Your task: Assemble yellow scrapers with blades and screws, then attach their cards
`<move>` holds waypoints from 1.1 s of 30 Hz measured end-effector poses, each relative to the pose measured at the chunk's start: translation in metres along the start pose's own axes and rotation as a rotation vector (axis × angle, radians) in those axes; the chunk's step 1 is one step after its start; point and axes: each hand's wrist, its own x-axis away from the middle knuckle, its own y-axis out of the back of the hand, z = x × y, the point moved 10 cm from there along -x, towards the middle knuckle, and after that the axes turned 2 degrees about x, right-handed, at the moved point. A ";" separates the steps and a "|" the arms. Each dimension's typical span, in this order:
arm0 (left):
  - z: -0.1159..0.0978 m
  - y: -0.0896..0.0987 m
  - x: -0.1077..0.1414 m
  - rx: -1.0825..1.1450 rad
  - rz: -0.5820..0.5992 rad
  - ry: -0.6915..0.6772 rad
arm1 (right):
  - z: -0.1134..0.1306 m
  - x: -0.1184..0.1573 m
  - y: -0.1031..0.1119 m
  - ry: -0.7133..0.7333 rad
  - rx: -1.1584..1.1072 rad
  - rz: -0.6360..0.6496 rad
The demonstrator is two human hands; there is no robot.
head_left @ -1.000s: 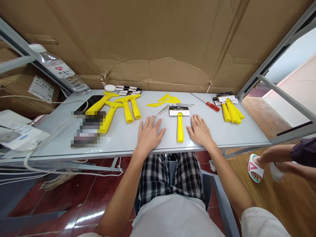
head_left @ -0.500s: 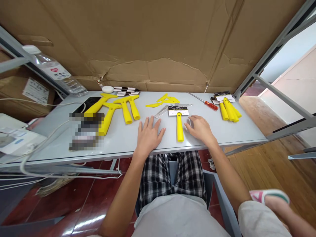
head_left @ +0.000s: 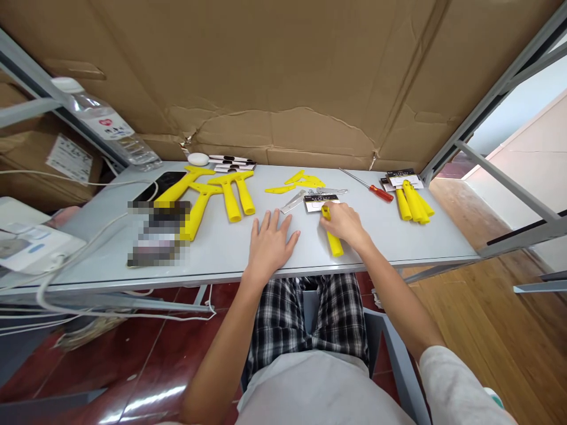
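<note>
My right hand (head_left: 344,222) has its fingers closed around the upper part of a yellow-handled scraper (head_left: 334,243), whose head is covered by a black-and-white card (head_left: 313,203). The scraper lies on the table, and its lower handle points toward the front edge. My left hand (head_left: 271,243) rests flat on the tabletop, fingers spread, holding nothing. Just beyond the hands are a metal blade (head_left: 293,202), another partly covered metal piece (head_left: 339,191) and several flat yellow pieces (head_left: 281,190).
Several yellow T-shaped handles (head_left: 201,206) lie at left, near a phone (head_left: 166,184) and a blurred-out item (head_left: 157,242). A red-handled screwdriver (head_left: 380,193) and carded yellow scrapers (head_left: 411,200) lie at right. A water bottle (head_left: 113,130) leans at the far left. Cardboard (head_left: 274,71) backs the table.
My right hand has moved left onto the scraper and closed on it. The scraper's handle has swung a little to the right. My left hand stays flat on the table.
</note>
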 end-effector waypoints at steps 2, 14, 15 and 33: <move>0.001 0.000 0.000 0.002 0.001 -0.001 | -0.004 0.003 0.002 0.018 -0.002 0.007; 0.002 0.000 0.000 0.012 -0.012 -0.006 | -0.041 0.023 0.027 0.057 0.007 -0.041; 0.002 0.000 -0.001 0.016 -0.017 -0.007 | -0.045 0.025 0.032 0.061 0.002 -0.059; 0.005 -0.004 -0.002 0.009 -0.012 -0.012 | -0.287 -0.034 0.119 -0.260 0.139 -0.241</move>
